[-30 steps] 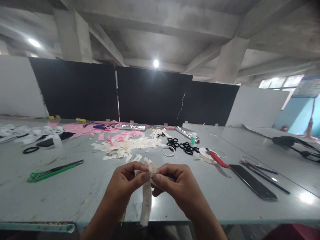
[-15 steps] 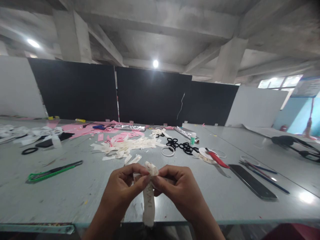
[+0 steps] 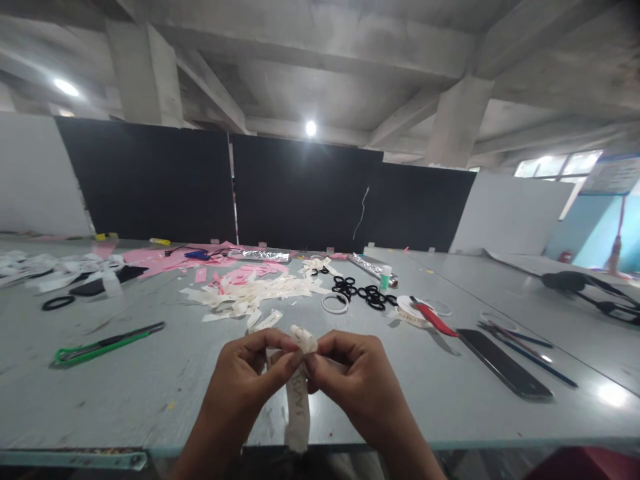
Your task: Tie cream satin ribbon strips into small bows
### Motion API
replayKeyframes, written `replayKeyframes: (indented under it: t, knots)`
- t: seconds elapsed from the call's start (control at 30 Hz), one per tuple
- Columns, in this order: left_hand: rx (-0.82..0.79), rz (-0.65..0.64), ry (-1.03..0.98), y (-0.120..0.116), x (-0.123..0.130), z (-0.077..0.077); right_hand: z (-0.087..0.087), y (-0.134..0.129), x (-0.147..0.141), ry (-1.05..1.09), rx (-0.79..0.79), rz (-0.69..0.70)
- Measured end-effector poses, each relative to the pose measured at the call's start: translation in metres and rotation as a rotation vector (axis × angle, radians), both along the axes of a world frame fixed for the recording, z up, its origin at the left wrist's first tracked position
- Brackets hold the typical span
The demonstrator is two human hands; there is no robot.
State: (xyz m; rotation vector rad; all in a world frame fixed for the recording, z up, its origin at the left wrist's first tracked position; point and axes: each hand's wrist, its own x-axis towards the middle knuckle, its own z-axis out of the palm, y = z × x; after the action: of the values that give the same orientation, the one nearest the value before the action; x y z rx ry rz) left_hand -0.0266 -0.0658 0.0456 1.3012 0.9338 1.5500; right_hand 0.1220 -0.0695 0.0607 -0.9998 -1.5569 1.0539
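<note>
A cream ribbon (image 3: 299, 407) with dark lettering hangs down over the table's front edge, its top folded into a small loop. My left hand (image 3: 250, 373) pinches the folded part from the left between thumb and fingers. From the right, my right hand (image 3: 353, 373) pinches the same fold, the fingertips of both hands nearly touching. Just beyond the hands lies a heap of cream ribbon pieces (image 3: 250, 293).
Black rings (image 3: 375, 297), a white ring (image 3: 335, 303) and a ribbon roll (image 3: 413, 312) lie beyond the hands. A green cutter (image 3: 107, 345) is at left; red-handled scissors (image 3: 435, 317), a phone (image 3: 505, 363) and tweezers (image 3: 530, 353) at right. Black panels (image 3: 305, 193) stand behind.
The hanging ribbon has turned slightly, so more of its lettering shows. Both hands keep their pinch in almost the same place.
</note>
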Motion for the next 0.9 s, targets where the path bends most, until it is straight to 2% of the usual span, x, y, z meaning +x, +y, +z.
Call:
replayKeyframes:
  t: [0.2, 0.3, 0.37, 0.4, 0.47, 0.53, 0.6, 0.73, 0.9]
  knots:
    - [-0.025, -0.020, -0.038, 0.0008, -0.0009, -0.0022, -0.0007, -0.0051, -0.0050, -0.011, 0.069, -0.065]
    - [-0.077, -0.103, -0.050, 0.0027, -0.0010, -0.0045, 0.0009, -0.0076, -0.0070, -0.027, 0.094, -0.102]
    - [-0.068, -0.106, -0.044, 0.0028, 0.0006, -0.0053, 0.0004, -0.0075, -0.0072, -0.044, 0.114, -0.137]
    - [-0.026, -0.054, -0.027, 0.0023, 0.0018, -0.0052, -0.0003, -0.0070, -0.0070, -0.058, 0.129, -0.160]
    - [0.140, 0.144, 0.049, 0.0001, 0.0040, -0.0046, -0.0023, -0.0055, -0.0062, -0.095, 0.170, -0.210]
    - [0.348, 0.355, 0.185, -0.0024, 0.0055, -0.0037, -0.0039, -0.0043, -0.0055, -0.133, 0.213, -0.255]
    - [0.504, 0.492, 0.336, -0.0041, 0.0059, -0.0033, -0.0048, -0.0042, -0.0057, -0.164, 0.252, -0.287]
    - [0.628, 0.602, 0.530, -0.0043, 0.0045, -0.0033, -0.0050, -0.0058, -0.0076, -0.207, 0.337, -0.334]
    - [0.673, 0.595, 0.616, -0.0047, 0.0014, -0.0021, -0.0049, -0.0088, -0.0080, -0.244, 0.410, -0.365]
